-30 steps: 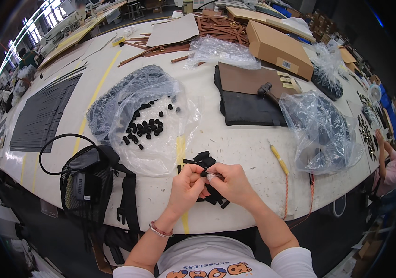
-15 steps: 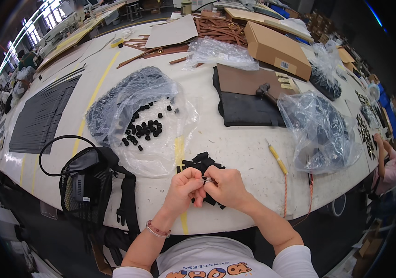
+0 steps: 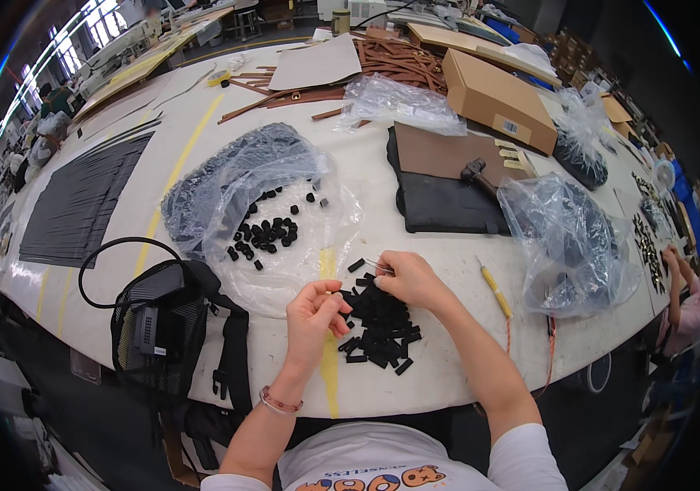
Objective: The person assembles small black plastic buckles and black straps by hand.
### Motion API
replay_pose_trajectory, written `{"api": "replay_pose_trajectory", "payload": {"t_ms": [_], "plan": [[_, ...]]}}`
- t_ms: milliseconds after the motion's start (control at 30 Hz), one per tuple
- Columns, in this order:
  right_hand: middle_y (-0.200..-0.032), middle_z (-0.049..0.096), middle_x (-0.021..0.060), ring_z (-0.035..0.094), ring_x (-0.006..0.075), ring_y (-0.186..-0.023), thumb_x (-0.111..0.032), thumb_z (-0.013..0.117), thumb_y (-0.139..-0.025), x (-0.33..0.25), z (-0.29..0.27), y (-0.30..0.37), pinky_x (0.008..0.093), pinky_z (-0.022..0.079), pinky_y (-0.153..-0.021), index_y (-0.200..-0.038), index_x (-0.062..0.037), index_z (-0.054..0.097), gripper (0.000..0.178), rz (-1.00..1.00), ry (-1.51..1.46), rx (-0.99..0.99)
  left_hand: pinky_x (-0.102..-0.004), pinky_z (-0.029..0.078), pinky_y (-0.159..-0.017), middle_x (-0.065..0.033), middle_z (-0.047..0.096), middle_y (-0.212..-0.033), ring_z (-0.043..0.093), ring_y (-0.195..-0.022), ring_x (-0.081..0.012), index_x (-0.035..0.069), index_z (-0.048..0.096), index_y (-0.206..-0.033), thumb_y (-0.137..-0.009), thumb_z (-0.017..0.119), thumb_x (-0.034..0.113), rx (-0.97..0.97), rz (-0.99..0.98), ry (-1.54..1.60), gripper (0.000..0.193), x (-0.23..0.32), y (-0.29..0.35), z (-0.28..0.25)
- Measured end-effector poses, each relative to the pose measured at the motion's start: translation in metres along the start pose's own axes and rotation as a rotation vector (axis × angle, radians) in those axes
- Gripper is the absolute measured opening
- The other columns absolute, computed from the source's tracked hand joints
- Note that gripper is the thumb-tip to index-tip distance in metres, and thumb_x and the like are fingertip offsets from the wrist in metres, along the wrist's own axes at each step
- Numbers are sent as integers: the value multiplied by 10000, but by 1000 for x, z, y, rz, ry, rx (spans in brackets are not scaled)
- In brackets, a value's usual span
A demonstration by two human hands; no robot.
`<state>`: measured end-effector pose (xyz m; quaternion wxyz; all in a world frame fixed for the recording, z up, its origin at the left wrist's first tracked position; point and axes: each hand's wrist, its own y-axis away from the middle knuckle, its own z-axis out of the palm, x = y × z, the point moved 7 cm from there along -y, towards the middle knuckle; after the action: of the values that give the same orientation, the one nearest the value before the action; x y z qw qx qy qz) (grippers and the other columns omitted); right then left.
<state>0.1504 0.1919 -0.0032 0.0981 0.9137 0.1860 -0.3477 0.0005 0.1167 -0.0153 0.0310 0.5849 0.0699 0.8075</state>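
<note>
My right hand (image 3: 406,280) is closed around thin metal tweezers (image 3: 377,267), whose tips point left over the far end of a pile of short black strip pieces (image 3: 381,323). One loose black piece lies close to the tips. At the pile's left edge is my left hand (image 3: 316,317), its thumb and fingers curled together. Anything pinched there is too small to make out. Beyond my left hand, small black knob-like pieces (image 3: 264,234) are scattered on a clear plastic bag (image 3: 243,282).
A mesh bag (image 3: 158,323) with a black device stands at the left. To the right lie a yellow-handled tool (image 3: 494,290) with an orange cord and another plastic bag (image 3: 563,245). A hammer (image 3: 477,172) rests on dark sheets, near a cardboard box (image 3: 497,102).
My hands have parted. The right one has moved away from me with the tweezers to the pile's far end, uncovering the pile. My left hand has shifted slightly left.
</note>
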Motion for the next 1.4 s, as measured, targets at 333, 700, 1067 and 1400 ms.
{"api": "replay_pose_trajectory", "payload": {"t_ms": [333, 700, 1067, 1400], "plan": [[-584, 468, -20, 378, 42, -541, -85, 554, -693, -43, 2, 45, 202, 320, -488, -718, 12, 537, 101, -8, -463, -21, -192, 437, -413, -90, 585, -715, 552, -492, -109, -28, 509, -950, -817, 498, 43, -223, -80, 83, 151, -14, 5, 25], [-597, 544, 14, 492, 63, -561, -73, 533, -696, -33, 5, 47, 211, 385, -505, -744, 36, 596, 135, 120, -654, -228, -197, 449, -448, -80, 571, -700, 553, -518, -107, -44, 529, -888, -838, 454, 14, -212, 21, -71, 107, -8, 9, 27], [-599, 538, 2, 438, 45, -506, -73, 537, -724, -33, 8, 48, 190, 360, -467, -759, 28, 589, 119, 112, -670, -225, -193, 439, -453, -65, 572, -685, 538, -514, -91, -40, 526, -889, -845, 445, 16, -163, 114, -100, 108, -4, 11, 24], [-627, 552, 16, 453, 36, -546, -49, 550, -708, -37, 10, 50, 190, 371, -469, -806, 37, 593, 136, -77, -478, -61, -184, 443, -459, -74, 585, -737, 533, -524, -78, -33, 522, -894, -843, 439, 0, -126, 174, -186, 103, -6, 11, 23]]}}
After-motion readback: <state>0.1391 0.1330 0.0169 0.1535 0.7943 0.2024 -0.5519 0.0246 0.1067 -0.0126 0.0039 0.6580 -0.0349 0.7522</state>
